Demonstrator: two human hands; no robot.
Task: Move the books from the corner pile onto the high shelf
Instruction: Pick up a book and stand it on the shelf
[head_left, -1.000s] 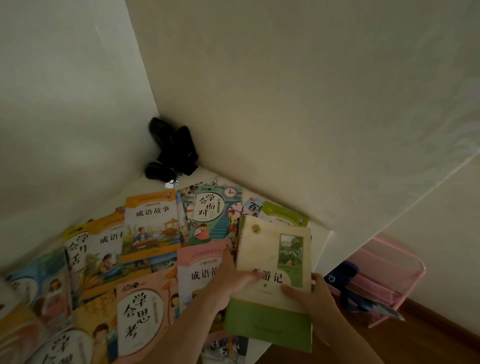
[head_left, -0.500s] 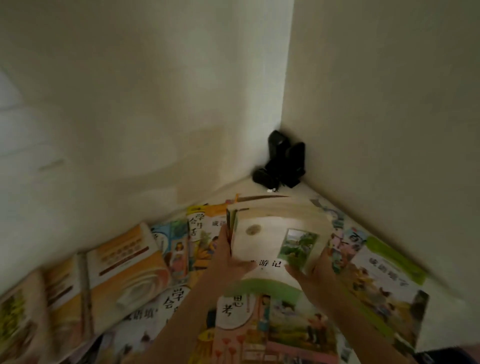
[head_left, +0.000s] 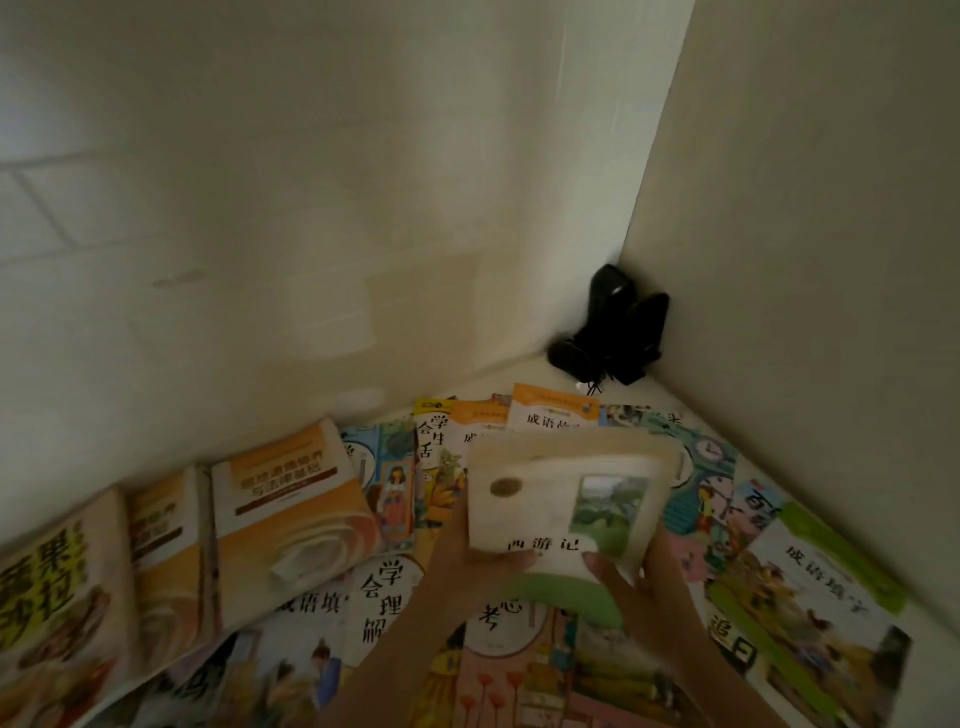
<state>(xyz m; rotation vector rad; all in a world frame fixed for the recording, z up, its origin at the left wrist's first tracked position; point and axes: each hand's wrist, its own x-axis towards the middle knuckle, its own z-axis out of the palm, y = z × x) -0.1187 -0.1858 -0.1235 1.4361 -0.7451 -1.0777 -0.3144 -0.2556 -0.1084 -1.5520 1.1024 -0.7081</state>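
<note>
Two hands gripping thick cream-green paperback, glossy covers.

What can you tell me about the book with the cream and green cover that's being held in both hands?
The cream and green book is a thick paperback: cream cover, green band along the bottom, a small landscape picture at right, a round gold seal at upper left and the title 西游记. It is lifted and tilted above the spread books, its page block showing on top. The left hand and right hand grip its lower corners, thumbs on the cover.
</note>
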